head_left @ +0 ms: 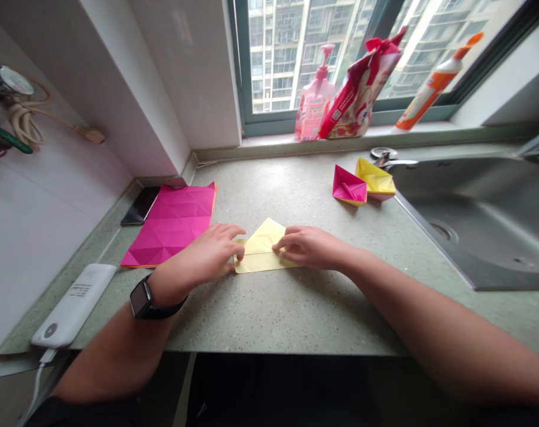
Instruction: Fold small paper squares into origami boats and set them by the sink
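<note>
A folded sheet of pale yellow paper [255,263] lies on the countertop in front of me, its upper part coming to a point and a straight strip along its lower edge. At its left end, my left hand [207,252] has its fingers bent around the edge, with the thumb low beside the corner. My right hand [307,246] is closed over the right side of the paper, fingertips pressed on the fold. Its fingers cover the paper's right end.
A creased magenta sheet [175,219] lies left, partly over a phone [140,206]. Nearer is a white power bank [73,305] with a cable. Back right stand a magenta paper boat [349,187] and a yellow one [376,179], beside the metal sink [482,237]. Bottles line the windowsill [269,141].
</note>
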Demonstrator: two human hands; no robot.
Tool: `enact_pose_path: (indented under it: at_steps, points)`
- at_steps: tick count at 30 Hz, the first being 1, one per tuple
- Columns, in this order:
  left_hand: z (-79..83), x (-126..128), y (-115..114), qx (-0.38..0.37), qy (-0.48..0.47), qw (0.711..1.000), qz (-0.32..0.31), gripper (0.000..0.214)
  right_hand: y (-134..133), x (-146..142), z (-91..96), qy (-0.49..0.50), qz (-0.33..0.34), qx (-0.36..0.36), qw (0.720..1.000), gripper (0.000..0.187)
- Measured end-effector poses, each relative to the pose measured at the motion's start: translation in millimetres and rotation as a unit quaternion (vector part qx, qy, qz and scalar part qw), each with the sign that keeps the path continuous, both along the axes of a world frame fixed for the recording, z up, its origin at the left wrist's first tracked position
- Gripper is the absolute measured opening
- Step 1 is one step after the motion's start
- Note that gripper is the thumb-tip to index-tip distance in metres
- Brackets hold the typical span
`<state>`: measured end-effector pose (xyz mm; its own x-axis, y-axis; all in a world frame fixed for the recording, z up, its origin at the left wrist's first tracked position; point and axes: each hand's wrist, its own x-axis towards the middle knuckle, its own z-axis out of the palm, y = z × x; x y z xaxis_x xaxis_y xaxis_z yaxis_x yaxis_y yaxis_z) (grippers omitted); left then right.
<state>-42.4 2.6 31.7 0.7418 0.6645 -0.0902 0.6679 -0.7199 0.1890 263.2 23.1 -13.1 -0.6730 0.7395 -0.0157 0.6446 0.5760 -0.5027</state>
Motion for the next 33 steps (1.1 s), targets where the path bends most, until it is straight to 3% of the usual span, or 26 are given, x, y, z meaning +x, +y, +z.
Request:
enact_pose_path:
  at_steps: [4,8,14,18,22,26,29,33]
  points:
    - [0.3,0.7,0.9,0.007,-0.005,1.0,-0.018,0.006,-0.4,1.8,-0.5,-0.013,0.014,0.03,0.999,0.022]
    - [4.4,1.7,2.1,0.036,-0.028,0.998,-0.044,0.006,-2.1,3.9,-1.7,0.005,0.05,0.124,0.991,0.022]
    - [12.4,9.5,0.8,0.153,-0.141,0.976,-0.069,0.016,-8.3,0.9,0.3,0.015,0.1,0.226,0.969,0.049]
    - [16.4,16.8,-5.5,0.245,-0.207,0.944,-0.076,0.013,-9.5,-1.2,1.6,0.006,0.057,0.302,0.952,0.034]
    - [16.3,19.4,-9.7,0.312,-0.277,0.905,-0.083,0.013,-10.6,-0.2,4.1,0.03,-0.007,0.333,0.942,0.02]
    - [14.5,18.0,-10.2,0.382,-0.339,0.858,-0.055,0.047,-16.2,0.5,9.0,0.197,-0.057,0.309,0.929,0.02]
    - [14.2,17.6,-10.6,0.417,-0.361,0.833,-0.038,0.059,-17.6,-0.6,10.5,0.329,-0.122,0.193,0.916,0.024]
    - [11.4,20.9,-11.5,0.391,-0.338,0.855,-0.039,0.063,-7.7,-2.7,3.5,0.303,-0.217,0.069,0.926,0.035]
